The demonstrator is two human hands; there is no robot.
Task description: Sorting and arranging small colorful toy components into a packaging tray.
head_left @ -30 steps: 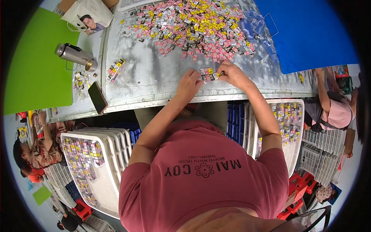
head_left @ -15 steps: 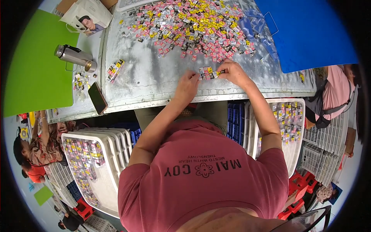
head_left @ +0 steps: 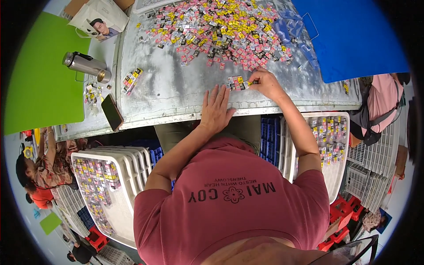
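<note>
A small flat group of coloured square pieces (head_left: 237, 82), yellow, pink, white and black, lies near the table's front edge. At its right end my right hand (head_left: 267, 85) is closed, thumb and fingertips pinching a small dark and yellow piece that is partly hidden by the fingers. My left hand (head_left: 215, 109) lies flat at the table edge just left of the group, fingers stretched out and holding nothing. Beyond both hands a big loose pile of the same small pieces (head_left: 221, 33) covers the far part of the metal table (head_left: 154, 84).
A packed row of pieces (head_left: 132, 81) lies to the left, with a phone (head_left: 111, 112) and a steel flask (head_left: 81, 62) farther left. Light-blue plastic parts (head_left: 289, 26) sit beside a blue board (head_left: 353, 39) on the right. White trays (head_left: 126, 176) stand on both sides below the table.
My left hand has let go of the left end of the group, drawn back slightly toward me and flattened out. My right hand stays at the right end.
</note>
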